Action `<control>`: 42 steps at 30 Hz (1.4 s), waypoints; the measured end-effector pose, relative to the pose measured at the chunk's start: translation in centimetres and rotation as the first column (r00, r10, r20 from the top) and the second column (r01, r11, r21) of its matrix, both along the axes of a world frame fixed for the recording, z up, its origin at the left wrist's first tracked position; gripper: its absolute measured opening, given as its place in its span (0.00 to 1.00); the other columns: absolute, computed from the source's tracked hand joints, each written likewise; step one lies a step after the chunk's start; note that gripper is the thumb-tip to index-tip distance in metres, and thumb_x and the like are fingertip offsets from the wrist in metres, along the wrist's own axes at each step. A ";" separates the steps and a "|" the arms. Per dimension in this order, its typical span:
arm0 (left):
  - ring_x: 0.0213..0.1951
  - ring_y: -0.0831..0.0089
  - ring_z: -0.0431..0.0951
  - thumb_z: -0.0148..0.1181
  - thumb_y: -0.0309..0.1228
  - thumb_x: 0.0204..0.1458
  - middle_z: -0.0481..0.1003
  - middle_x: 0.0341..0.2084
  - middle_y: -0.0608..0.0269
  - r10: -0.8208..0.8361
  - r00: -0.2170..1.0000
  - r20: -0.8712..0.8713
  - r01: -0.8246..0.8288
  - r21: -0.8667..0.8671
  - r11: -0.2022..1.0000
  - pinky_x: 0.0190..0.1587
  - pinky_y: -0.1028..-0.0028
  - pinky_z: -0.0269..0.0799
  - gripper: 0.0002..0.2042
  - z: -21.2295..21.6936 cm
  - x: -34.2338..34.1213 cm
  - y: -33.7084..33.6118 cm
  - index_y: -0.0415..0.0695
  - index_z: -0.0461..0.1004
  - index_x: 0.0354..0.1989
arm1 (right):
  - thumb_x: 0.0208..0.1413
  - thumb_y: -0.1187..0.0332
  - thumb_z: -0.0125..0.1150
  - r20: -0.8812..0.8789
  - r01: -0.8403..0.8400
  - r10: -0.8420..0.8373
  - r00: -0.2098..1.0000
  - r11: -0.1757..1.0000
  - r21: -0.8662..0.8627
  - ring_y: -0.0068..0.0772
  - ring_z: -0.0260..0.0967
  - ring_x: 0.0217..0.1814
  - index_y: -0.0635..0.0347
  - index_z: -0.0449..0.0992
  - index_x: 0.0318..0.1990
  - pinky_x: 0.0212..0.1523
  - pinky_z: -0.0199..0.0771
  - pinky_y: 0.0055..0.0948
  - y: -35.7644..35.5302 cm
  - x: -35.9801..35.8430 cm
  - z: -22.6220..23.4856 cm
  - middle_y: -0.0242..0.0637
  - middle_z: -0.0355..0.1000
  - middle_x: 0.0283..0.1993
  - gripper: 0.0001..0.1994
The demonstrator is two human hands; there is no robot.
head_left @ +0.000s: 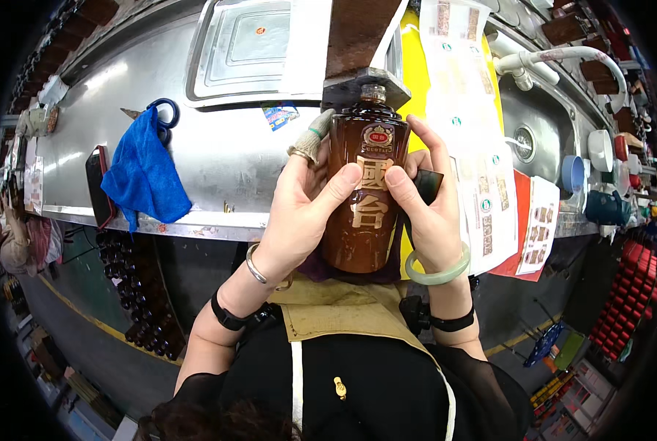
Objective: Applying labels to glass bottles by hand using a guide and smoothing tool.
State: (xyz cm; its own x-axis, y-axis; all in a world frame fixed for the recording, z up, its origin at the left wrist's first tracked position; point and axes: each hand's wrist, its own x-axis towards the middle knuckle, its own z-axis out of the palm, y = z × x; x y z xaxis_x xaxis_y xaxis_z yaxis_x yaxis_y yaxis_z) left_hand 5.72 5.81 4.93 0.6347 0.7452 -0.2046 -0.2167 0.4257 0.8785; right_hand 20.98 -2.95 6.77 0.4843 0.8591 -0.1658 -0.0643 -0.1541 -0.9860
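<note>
Between my two hands is a dark brown glass bottle [364,198], its neck pointing away from me and its base near my apron. Gold characters and a red and gold emblem [378,137] mark its front. My left hand [306,195] grips the left side, its thumb pressed on the gold lettering; a cloth finger cover [311,137] with a green band sits on one finger. My right hand [433,209] holds the other side, thumb also on the lettering. A small dark flat piece [428,184] shows by its fingers; how it is held is unclear.
A blue cloth [146,173] and scissors [168,112] lie left on the steel bench, beside a dark phone-like object [97,184]. A metal tray [244,48] stands behind. Printed label sheets [483,191] lie to the right, before a sink [545,121] with a white tap.
</note>
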 end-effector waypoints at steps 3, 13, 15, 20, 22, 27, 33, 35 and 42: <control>0.69 0.65 0.65 0.60 0.26 0.66 0.62 0.71 0.47 0.010 1.000 0.012 -0.010 0.002 1.000 0.71 0.65 0.63 0.35 -0.1 0.1 0.0 0.34 0.48 0.77 | 0.61 0.66 0.72 0.004 -0.002 0.002 1.000 1.000 0.009 0.16 0.55 0.38 0.62 0.64 0.71 0.44 0.57 0.17 0.0 0.0 -0.1 0.22 0.58 0.35 0.34; 0.68 0.66 0.67 0.59 0.27 0.67 0.63 0.70 0.48 0.007 1.000 -0.013 -0.006 0.027 1.000 0.70 0.66 0.63 0.34 0.0 0.0 -0.1 0.34 0.49 0.76 | 0.60 0.69 0.72 -0.020 0.007 -0.007 1.000 1.000 0.023 0.15 0.54 0.37 0.62 0.64 0.71 0.43 0.57 0.16 0.0 0.0 -0.3 0.21 0.58 0.35 0.33; 0.68 0.67 0.67 0.59 0.28 0.67 0.64 0.70 0.49 0.007 1.000 -0.012 -0.007 0.028 1.000 0.70 0.66 0.63 0.33 0.0 -0.1 -0.1 0.34 0.50 0.76 | 0.60 0.69 0.72 0.008 0.008 -0.008 1.000 1.000 0.018 0.14 0.54 0.37 0.62 0.65 0.71 0.43 0.57 0.16 0.0 0.0 -0.3 0.21 0.58 0.35 0.33; 0.68 0.69 0.66 0.54 0.32 0.71 0.65 0.69 0.52 0.024 0.997 0.076 -0.016 -0.098 0.995 0.71 0.67 0.62 0.30 -0.6 -0.3 0.0 0.34 0.52 0.76 | 0.64 0.68 0.69 -0.241 0.003 -0.004 0.970 1.000 -0.004 0.13 0.58 0.39 0.61 0.64 0.72 0.45 0.59 0.15 -0.1 0.7 0.2 0.20 0.61 0.36 0.31; 0.69 0.69 0.66 0.50 0.34 0.73 0.65 0.69 0.53 0.045 0.997 0.064 -0.039 -0.083 0.996 0.71 0.66 0.61 0.28 -0.3 -0.2 -0.3 0.34 0.53 0.75 | 0.65 0.68 0.67 -0.261 0.001 0.000 0.965 1.000 0.004 0.12 0.59 0.39 0.61 0.63 0.72 0.45 0.59 0.15 -0.2 0.8 0.2 0.20 0.62 0.35 0.30; 0.68 0.67 0.67 0.48 0.32 0.73 0.66 0.68 0.54 0.061 0.998 0.026 -0.061 -0.012 0.998 0.71 0.64 0.62 0.26 -0.4 0.0 -0.6 0.35 0.55 0.75 | 0.66 0.69 0.65 -0.211 0.005 -0.005 0.977 1.000 0.002 0.12 0.59 0.39 0.61 0.64 0.72 0.45 0.59 0.15 -0.1 0.6 0.2 0.20 0.62 0.35 0.29; 0.66 0.68 0.70 0.56 0.30 0.69 0.68 0.66 0.52 0.046 0.999 -0.014 -0.045 0.058 0.997 0.69 0.66 0.65 0.29 0.4 0.1 -0.8 0.33 0.54 0.75 | 0.63 0.69 0.70 -0.136 -0.007 0.006 0.991 1.000 -0.004 0.12 0.56 0.38 0.61 0.64 0.71 0.43 0.57 0.14 0.0 0.5 0.3 0.21 0.59 0.35 0.31; 0.66 0.68 0.69 0.60 0.28 0.67 0.67 0.66 0.50 0.042 0.999 0.006 -0.042 0.021 0.999 0.68 0.67 0.65 0.32 0.6 0.3 -0.7 0.32 0.51 0.75 | 0.61 0.69 0.71 -0.103 -0.009 0.010 0.995 1.000 0.014 0.13 0.55 0.37 0.60 0.64 0.71 0.42 0.57 0.14 0.0 0.5 -0.1 0.21 0.58 0.35 0.32; 0.66 0.67 0.69 0.60 0.26 0.67 0.66 0.67 0.49 0.054 0.998 0.014 -0.054 -0.004 0.999 0.68 0.67 0.66 0.32 0.6 0.4 -0.6 0.31 0.51 0.75 | 0.60 0.70 0.72 -0.088 0.001 0.000 0.996 1.000 0.021 0.13 0.54 0.36 0.60 0.64 0.71 0.39 0.56 0.14 0.0 0.3 -0.4 0.20 0.58 0.35 0.33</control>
State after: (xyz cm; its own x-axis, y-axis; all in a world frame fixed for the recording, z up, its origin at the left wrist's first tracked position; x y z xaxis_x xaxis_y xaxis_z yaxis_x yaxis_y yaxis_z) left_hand 6.07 5.18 5.50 0.5961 0.7780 -0.1983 -0.2521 0.4158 0.8738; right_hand 21.33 -2.94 6.34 0.4689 0.8627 -0.1896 -0.1515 -0.1329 -0.9795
